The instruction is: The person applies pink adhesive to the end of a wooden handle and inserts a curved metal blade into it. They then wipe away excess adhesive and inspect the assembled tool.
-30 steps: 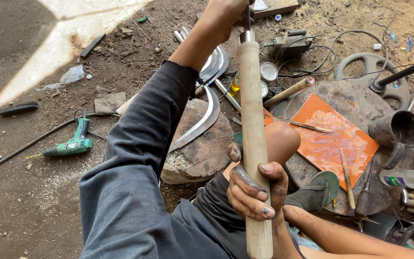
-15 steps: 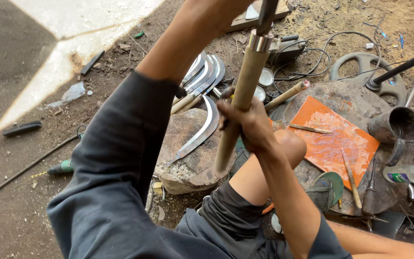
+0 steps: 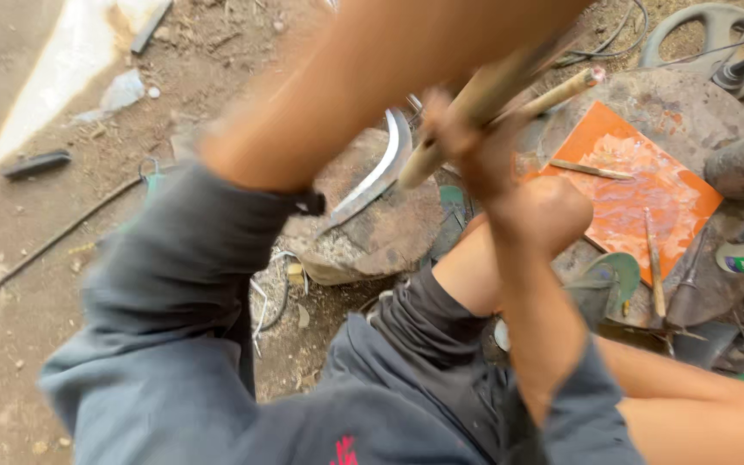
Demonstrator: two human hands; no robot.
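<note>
The long wooden handle (image 3: 475, 112) now lies steeply tilted across the middle of the view and is blurred by motion; a second ago it stood near upright in front of the person, so it has been swung or driven in the interval, which suggests a forceful working stroke rather than a careful adjustment. The right hand (image 3: 467, 142) is wrapped around the handle's lower part, fingers closed on it, higher in the view than half a second ago. The left hand has passed out of the top of the frame; only its forearm (image 3: 389, 77) shows, so its grip cannot be told, though it probably holds the handle's upper end. The curved sickle blade (image 3: 372, 176) rests unchanged on the flat stone (image 3: 381, 232). The orange sheet (image 3: 639, 185) lies to the right as before, on the round metal plate (image 3: 691, 103).
</note>
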